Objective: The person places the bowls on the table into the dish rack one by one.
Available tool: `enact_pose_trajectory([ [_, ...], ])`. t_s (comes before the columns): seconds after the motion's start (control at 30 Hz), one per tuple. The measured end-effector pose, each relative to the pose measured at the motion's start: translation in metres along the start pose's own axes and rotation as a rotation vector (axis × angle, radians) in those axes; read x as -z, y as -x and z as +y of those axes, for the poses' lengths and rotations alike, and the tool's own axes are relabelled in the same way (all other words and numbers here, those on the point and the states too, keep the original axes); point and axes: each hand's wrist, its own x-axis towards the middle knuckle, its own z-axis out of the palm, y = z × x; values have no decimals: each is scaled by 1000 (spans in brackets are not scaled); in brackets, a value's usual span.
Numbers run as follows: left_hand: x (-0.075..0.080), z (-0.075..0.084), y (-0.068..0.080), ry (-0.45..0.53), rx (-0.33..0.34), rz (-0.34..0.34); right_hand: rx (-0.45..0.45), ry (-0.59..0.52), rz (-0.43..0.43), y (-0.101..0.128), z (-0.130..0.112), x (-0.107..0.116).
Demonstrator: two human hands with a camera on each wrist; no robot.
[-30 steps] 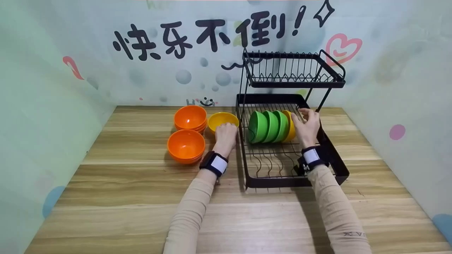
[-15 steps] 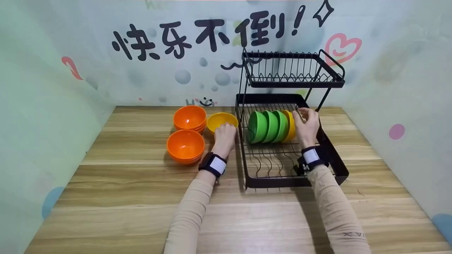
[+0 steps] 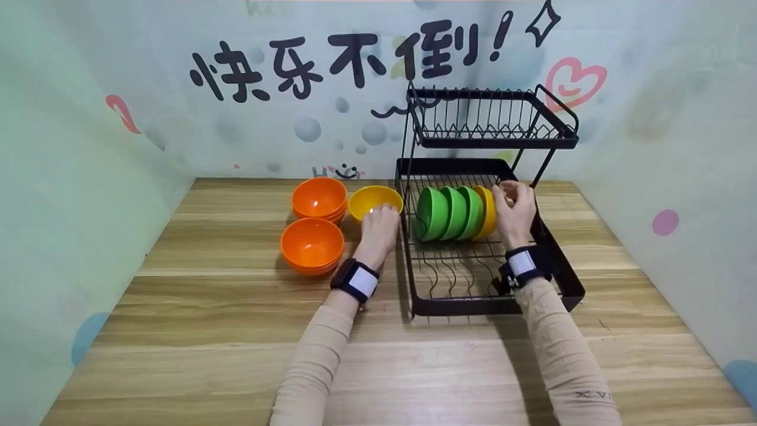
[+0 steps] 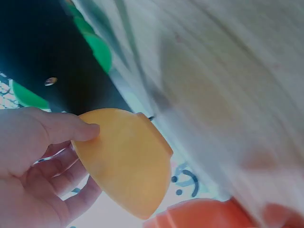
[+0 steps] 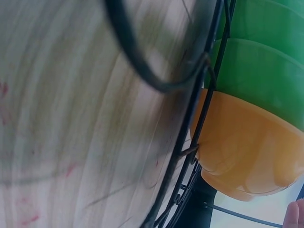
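Observation:
My left hand [image 3: 381, 216] grips a yellow bowl [image 3: 375, 200] on the wooden table, just left of the black dish rack [image 3: 556, 278]. In the left wrist view the thumb [image 4: 71, 130] lies on the rim of this bowl [image 4: 128, 161] and the fingers curl under it. Three green bowls [image 3: 449, 212] and a second yellow bowl [image 3: 487, 210] stand on edge in the rack's lower tier. My right hand [image 3: 510, 198] is beside that racked yellow bowl [image 5: 247, 142] with loosely curled fingers. One fingertip [image 5: 297, 214] shows apart from it in the right wrist view.
A stack of orange bowls [image 3: 319, 198] and another orange bowl [image 3: 311, 242] sit left of the yellow bowl. The rack's upper tier [image 3: 491, 142] holds nothing. Printed walls close the table at the back and both sides.
My left hand has tipped the yellow bowl up slightly and shifted a little away from me. My right hand has barely moved.

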Motion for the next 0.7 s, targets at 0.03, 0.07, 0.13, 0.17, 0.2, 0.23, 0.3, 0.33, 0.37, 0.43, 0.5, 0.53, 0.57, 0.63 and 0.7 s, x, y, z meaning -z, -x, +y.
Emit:
enact_pose_trajectory([
  [0.03,2,0,0,-3,-6,-1,2,-1,-5,0,-1,0],
  [0.07,5,0,0,-3,-11,-7,3,-1,-11,0,-1,0],
  [0.13,11,0,0,-6,-25,-27,4,-3,-23,-1,-3,0],
  [0.17,14,0,0,-6,-32,-41,6,-3,-28,-1,-4,0],
  [0.2,17,0,0,-3,-38,-56,9,-4,-33,-2,-5,0],
  [0.23,20,1,0,-2,-43,-67,12,-4,-39,-2,-5,0],
  [0.3,27,2,1,3,-53,-82,19,-1,-49,-3,-7,0],
  [0.33,30,3,1,5,-57,-84,23,1,-57,-4,-8,-1],
  [0.37,33,4,1,5,-62,-80,25,2,-66,-4,-9,-1],
  [0.43,38,6,2,6,-74,-59,28,4,-88,-5,-11,-1],
  [0.5,43,8,3,6,-90,-28,25,2,-123,-5,-13,-2],
  [0.53,46,10,3,7,-98,-15,24,-4,-146,-5,-14,-2],
  [0.57,48,11,4,9,-108,-3,23,-11,-170,-5,-14,-1],
  [0.63,51,14,4,11,-130,8,21,-17,-227,-5,-16,-1],
  [0.7,55,16,5,15,-154,0,13,-35,-288,-5,-18,0],
])
